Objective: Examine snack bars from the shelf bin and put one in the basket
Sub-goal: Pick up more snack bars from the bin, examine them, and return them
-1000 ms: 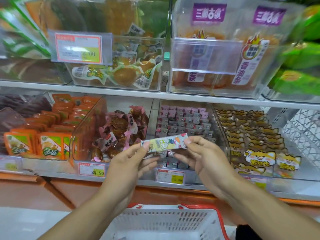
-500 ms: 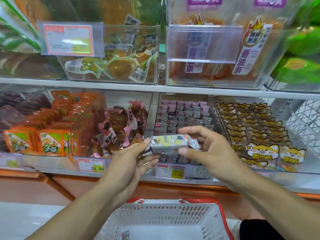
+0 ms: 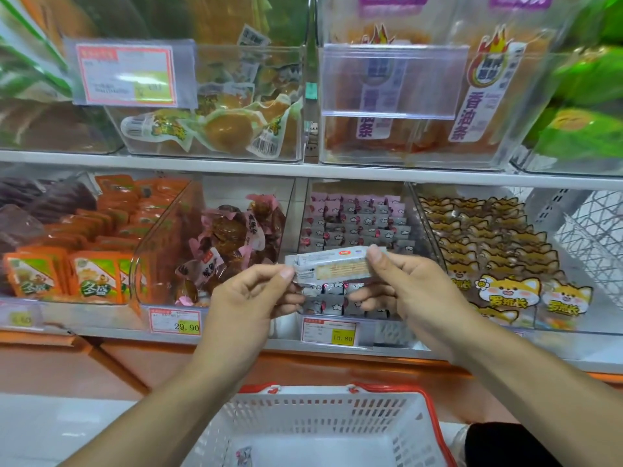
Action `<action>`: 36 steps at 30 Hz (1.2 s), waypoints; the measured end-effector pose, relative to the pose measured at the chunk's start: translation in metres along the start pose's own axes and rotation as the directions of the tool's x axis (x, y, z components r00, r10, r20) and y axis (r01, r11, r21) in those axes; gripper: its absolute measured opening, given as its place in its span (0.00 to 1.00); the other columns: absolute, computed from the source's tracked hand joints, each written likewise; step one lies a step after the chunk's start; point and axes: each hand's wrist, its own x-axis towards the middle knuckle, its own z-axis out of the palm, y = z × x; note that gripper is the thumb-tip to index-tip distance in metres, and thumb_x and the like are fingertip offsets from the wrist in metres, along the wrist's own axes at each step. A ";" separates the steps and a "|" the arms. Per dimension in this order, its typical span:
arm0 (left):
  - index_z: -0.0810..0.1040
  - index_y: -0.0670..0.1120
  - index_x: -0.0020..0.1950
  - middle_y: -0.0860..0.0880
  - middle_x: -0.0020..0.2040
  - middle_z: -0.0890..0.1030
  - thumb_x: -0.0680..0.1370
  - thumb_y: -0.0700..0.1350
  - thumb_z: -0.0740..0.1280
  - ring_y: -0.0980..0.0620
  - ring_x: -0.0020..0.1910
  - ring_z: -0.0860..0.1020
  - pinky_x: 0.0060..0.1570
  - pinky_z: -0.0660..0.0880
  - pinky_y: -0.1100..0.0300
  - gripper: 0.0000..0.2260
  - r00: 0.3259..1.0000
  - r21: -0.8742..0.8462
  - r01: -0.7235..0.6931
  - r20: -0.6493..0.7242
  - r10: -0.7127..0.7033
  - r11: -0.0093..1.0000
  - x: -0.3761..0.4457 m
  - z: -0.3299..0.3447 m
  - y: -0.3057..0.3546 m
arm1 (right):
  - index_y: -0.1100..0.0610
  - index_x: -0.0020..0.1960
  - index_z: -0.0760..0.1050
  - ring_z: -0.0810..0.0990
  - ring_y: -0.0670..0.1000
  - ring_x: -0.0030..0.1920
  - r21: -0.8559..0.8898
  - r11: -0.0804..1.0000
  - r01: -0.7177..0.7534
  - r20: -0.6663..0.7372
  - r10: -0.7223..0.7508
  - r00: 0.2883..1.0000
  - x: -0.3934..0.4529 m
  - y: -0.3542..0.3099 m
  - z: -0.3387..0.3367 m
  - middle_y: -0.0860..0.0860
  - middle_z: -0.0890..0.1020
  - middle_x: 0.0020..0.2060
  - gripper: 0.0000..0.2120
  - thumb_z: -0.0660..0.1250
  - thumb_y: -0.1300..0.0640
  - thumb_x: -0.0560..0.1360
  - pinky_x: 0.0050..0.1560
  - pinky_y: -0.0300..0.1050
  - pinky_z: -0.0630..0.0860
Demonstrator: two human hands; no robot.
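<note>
Before the shelf bin [image 3: 357,230] | left hand [image 3: 242,305], right hand [image 3: 414,291] pinch bar [image 3: 332,268] ends | step: examining | next: likely lower into basket [image 3: 435,416]

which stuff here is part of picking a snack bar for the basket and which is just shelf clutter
Part of the job:
- pale wrapped snack bar, pinched at its ends by the left hand and right hand
- clear shelf bin of small pink-grey bars
- white plastic basket with red rim

Just lying about:
- orange sachets
- cat-print packets
- yellow price tags
</note>
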 end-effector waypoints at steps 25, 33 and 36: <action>0.80 0.40 0.56 0.43 0.34 0.84 0.79 0.37 0.67 0.49 0.36 0.86 0.34 0.80 0.63 0.06 0.964 -0.323 0.247 -0.010 -0.265 0.913 0.011 0.007 0.008 | 0.55 0.55 0.82 0.87 0.54 0.46 0.097 0.985 0.143 -0.004 -0.143 0.990 0.004 0.008 0.006 0.58 0.87 0.51 0.17 0.76 0.60 0.66 0.45 0.41 0.83; 0.87 0.45 0.40 0.46 0.37 0.84 0.75 0.44 0.72 0.55 0.33 0.82 0.34 0.78 0.67 0.06 0.978 -0.100 0.208 0.030 -0.206 0.973 0.007 0.005 0.006 | 0.60 0.46 0.87 0.87 0.55 0.42 0.193 0.979 -0.066 -0.144 0.095 0.985 0.014 0.004 0.002 0.59 0.86 0.41 0.13 0.71 0.50 0.75 0.43 0.40 0.83; 0.85 0.46 0.38 0.47 0.35 0.82 0.77 0.43 0.72 0.57 0.31 0.79 0.31 0.77 0.67 0.08 0.976 -0.074 0.216 -0.001 -0.216 0.974 0.008 0.004 0.004 | 0.61 0.48 0.86 0.87 0.54 0.41 0.257 0.960 -0.107 -0.132 0.144 0.981 0.017 0.005 0.000 0.59 0.87 0.43 0.10 0.69 0.55 0.78 0.43 0.41 0.83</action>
